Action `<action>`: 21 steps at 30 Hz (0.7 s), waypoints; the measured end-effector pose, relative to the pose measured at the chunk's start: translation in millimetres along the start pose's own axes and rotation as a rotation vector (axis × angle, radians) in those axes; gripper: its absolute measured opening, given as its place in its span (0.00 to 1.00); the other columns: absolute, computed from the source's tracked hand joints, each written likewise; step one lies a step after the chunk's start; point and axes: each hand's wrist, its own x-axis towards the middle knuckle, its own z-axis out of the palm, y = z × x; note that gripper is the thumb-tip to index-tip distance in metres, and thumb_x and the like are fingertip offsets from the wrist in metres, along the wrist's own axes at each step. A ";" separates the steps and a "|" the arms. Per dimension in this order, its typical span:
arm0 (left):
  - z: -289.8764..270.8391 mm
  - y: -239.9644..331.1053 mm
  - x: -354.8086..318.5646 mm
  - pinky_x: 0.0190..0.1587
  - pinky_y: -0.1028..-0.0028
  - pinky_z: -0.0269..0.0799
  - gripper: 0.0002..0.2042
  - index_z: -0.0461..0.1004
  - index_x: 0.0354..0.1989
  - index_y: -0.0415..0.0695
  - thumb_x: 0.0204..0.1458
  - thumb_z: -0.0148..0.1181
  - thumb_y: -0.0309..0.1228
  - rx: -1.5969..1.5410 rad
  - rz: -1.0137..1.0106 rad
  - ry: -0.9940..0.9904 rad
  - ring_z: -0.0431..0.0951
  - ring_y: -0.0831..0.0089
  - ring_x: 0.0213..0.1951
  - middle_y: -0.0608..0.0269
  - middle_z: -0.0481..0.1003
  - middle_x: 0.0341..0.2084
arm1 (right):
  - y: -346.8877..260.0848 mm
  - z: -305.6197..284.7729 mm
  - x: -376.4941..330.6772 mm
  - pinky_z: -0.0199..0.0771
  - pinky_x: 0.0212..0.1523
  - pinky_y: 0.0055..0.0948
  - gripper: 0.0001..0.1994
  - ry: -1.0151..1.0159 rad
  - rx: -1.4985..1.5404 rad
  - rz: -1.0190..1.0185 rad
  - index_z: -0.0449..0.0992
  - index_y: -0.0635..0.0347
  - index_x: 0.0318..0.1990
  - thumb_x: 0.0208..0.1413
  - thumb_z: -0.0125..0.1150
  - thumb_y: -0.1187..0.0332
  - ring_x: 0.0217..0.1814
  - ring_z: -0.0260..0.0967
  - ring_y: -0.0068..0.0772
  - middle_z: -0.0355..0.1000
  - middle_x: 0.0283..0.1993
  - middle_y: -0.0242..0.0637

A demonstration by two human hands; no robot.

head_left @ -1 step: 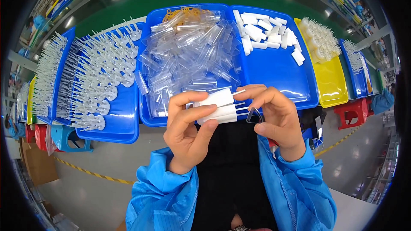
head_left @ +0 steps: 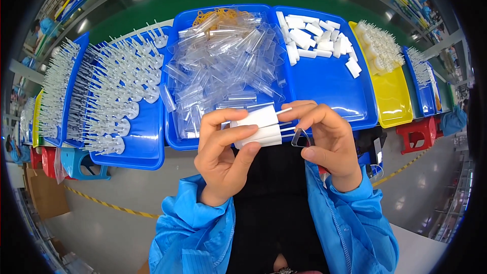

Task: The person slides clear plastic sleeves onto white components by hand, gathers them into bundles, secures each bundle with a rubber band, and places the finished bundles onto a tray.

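- Head view: left hand pinches a white block between thumb and fingers, above the lap.
- Right hand touches the block's right side, fingers curled, pinching a clear sleeve.
- Blue tray just behind.

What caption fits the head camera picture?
Left hand and right hand hold white pieces over blue trays.

Nothing seems changed: both hands grip the white pieces as before.
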 end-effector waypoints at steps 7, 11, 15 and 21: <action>10.8 0.7 -3.6 0.48 0.68 0.71 0.12 0.78 0.40 0.37 0.45 0.69 0.23 0.059 -0.066 0.077 0.72 0.64 0.47 0.52 0.69 0.46 | 3.0 -1.2 -3.8 0.56 0.65 0.40 0.13 0.065 0.148 0.076 0.74 0.61 0.41 0.46 0.64 0.75 0.63 0.62 0.41 0.70 0.55 0.48; 5.8 -12.1 -3.2 0.48 0.69 0.71 0.13 0.77 0.40 0.37 0.45 0.69 0.23 0.115 0.123 -0.008 0.72 0.63 0.47 0.52 0.69 0.46 | 4.9 -2.9 -4.6 0.57 0.64 0.40 0.13 0.056 0.147 0.088 0.74 0.62 0.41 0.46 0.65 0.75 0.63 0.62 0.42 0.69 0.55 0.49; 10.5 -9.1 -4.7 0.49 0.68 0.71 0.14 0.78 0.40 0.37 0.43 0.70 0.22 0.068 0.033 0.034 0.73 0.62 0.45 0.52 0.69 0.46 | 2.4 -3.4 -2.8 0.57 0.64 0.40 0.13 0.037 0.117 0.024 0.75 0.62 0.41 0.46 0.66 0.74 0.61 0.64 0.42 0.70 0.54 0.49; 12.1 -6.4 2.6 0.45 0.70 0.77 0.18 0.78 0.42 0.38 0.39 0.71 0.19 0.222 0.093 -0.088 0.75 0.63 0.44 0.52 0.69 0.45 | -3.1 -0.6 -5.8 0.61 0.61 0.38 0.13 0.029 0.088 0.036 0.74 0.63 0.42 0.47 0.65 0.74 0.58 0.66 0.40 0.70 0.53 0.49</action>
